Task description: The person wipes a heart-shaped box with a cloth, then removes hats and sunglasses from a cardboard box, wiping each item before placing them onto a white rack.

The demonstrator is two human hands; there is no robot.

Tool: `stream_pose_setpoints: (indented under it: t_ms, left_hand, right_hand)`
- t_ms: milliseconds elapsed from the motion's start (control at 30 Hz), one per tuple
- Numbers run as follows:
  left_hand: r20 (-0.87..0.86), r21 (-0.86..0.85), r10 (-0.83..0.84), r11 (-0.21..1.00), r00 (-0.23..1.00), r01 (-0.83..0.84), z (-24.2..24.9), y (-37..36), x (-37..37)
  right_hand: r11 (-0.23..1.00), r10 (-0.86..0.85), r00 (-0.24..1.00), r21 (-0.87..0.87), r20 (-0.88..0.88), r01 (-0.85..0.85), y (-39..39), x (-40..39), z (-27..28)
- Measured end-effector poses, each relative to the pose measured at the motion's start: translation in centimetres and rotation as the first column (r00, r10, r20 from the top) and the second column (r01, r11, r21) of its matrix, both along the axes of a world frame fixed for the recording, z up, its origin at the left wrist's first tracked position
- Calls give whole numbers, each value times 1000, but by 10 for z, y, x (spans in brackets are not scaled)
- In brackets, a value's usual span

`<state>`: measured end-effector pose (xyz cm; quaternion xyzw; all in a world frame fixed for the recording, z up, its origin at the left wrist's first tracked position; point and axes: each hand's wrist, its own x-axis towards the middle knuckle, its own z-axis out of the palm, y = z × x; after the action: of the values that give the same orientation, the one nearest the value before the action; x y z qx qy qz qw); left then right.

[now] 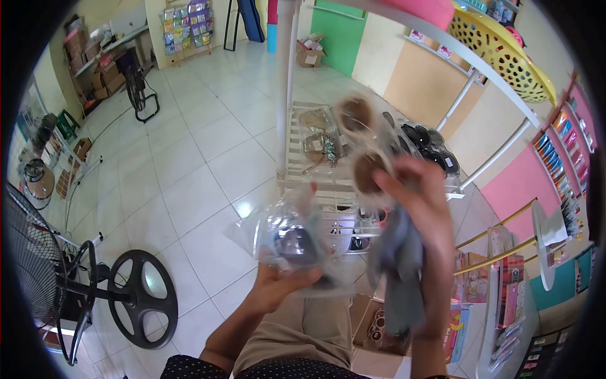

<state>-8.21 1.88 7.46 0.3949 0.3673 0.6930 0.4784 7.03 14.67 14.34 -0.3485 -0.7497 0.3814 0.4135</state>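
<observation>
My left hand [281,284] is closed on a clear plastic bag [255,230], with dark-lensed glasses [297,243] showing through it. My right hand [420,189] pinches a pair of sunglasses [368,175] with brown round lenses and a pale frame, blurred by motion and turned on end. A grey cloth [404,284] hangs below the right palm, seemingly held by the same hand. Just beyond both hands stands a white rack [285,184]. Bagged glasses [320,146] lie on its shelf at the left, and several dark sunglasses [432,142] at the right.
A cardboard box [372,363] with more glasses sits low in front of me. Floor fans [142,297] stand at the left. A yellow basket [505,57] is on the rack's top. Goods shelves [505,284] line the right side, and tiled floor [202,158] stretches ahead.
</observation>
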Motion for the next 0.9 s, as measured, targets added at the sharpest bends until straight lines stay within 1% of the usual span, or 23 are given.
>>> stream_pose_setpoints:
  t_ms: [33,67,100,133,167,200,233,267,300,333,367,400,433,467,500,567,600,667,700,733,800,867,900]
  left_hand:
    - [-11,10,-3,1000,1000,3,3,7,-2]
    - [-95,117,-60,991,994,71,6,16,-5]
    - [-183,215,-111,965,977,150,7,24,-6]
    - [-107,182,-143,970,984,161,6,33,-3]
    - [-120,194,-154,965,981,176,0,44,-5]
    - [-125,135,-124,981,984,141,-9,56,-6]
    - [-132,75,-92,992,987,102,-10,65,-8]
    - [-104,56,-60,996,993,66,-2,68,-7]
    - [-111,66,-67,995,992,75,0,74,-9]
    - [-102,22,-65,997,993,68,-1,82,-13]
    - [-94,-23,-61,998,994,60,-1,89,-16]
    - [-98,-15,-66,998,993,65,-1,94,-18]
    - [-74,20,-4,1000,997,6,-1,99,-18]
    - [-48,50,56,997,997,-54,-1,102,-18]
    - [-53,48,50,998,997,-48,0,105,-19]
    - [-7,23,90,996,996,-90,4,111,-22]
    - [-73,2,126,992,989,-127,6,114,-24]
    - [-82,-2,96,995,992,-97,10,120,-25]
    - [-83,-7,79,997,993,-79,12,122,-25]
    - [-92,-9,74,997,993,-75,12,124,-25]
    - [-181,-40,141,988,973,-151,12,123,-25]
    - [-200,-55,133,988,971,-146,15,123,-24]
    - [-215,-58,128,988,968,-143,17,124,-24]
  right_hand:
    - [992,-55,977,120,205,30,21,-17,4]
    - [952,-181,980,266,82,154,39,-36,-14]
    - [959,-169,977,249,129,133,50,-53,-15]
    - [966,-158,972,230,173,116,56,-65,-15]
    - [971,-132,975,223,177,91,56,-71,-17]
    - [974,-105,978,217,180,65,59,-74,-18]
    - [970,-117,979,230,168,77,65,-75,-24]
    - [955,-146,977,279,156,98,68,-76,-31]
    - [938,-173,974,327,145,117,72,-75,-36]
    - [973,-190,944,180,271,144,60,-72,-20]
    - [970,-198,944,190,264,151,64,-68,-15]
    - [971,-199,936,184,291,149,70,-59,-11]
    - [973,-198,926,175,320,148,73,-51,-5]
    - [955,-292,884,158,365,250,72,-44,4]
    - [954,-296,884,155,362,256,78,-41,7]
    - [917,-392,722,300,570,261,91,-37,10]
    - [916,-398,723,296,565,272,93,-38,8]
    - [924,-371,654,331,659,191,92,-50,7]
    - [923,-375,657,328,654,200,91,-54,6]
    - [927,-366,687,311,628,210,88,-58,5]
    - [933,-352,716,286,603,218,84,-64,7]
    - [964,-266,641,205,720,170,84,-67,12]
    - [964,-267,642,201,718,175,87,-69,12]
